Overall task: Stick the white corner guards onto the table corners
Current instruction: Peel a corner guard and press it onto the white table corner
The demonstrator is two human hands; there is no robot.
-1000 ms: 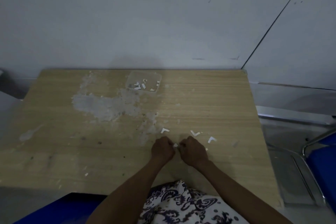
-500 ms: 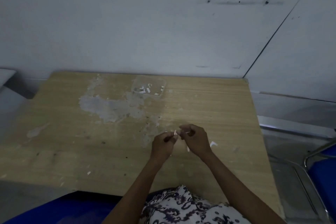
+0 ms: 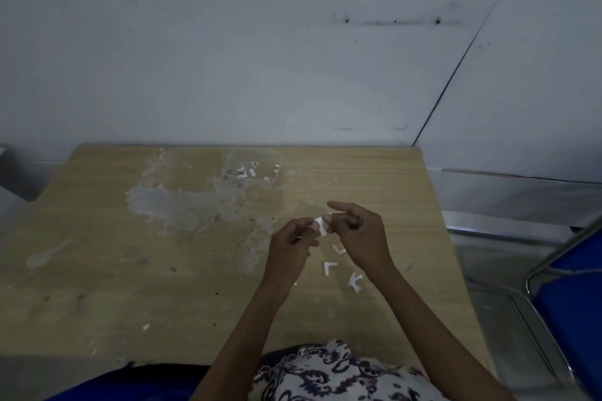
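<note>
clear tray (image 3: pixel 228 163) with white guards (image 3: pixel 250 171) — both hands' fingers (image 3: pixel 328 219) pinched on one guard (image 3: pixel 321 226)

no text, label, brand, number or sign can be read anywhere in the head view.

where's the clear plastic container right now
In the head view, the clear plastic container sits at the far edge of the table, near the wall, just beyond the grey patch.
</note>
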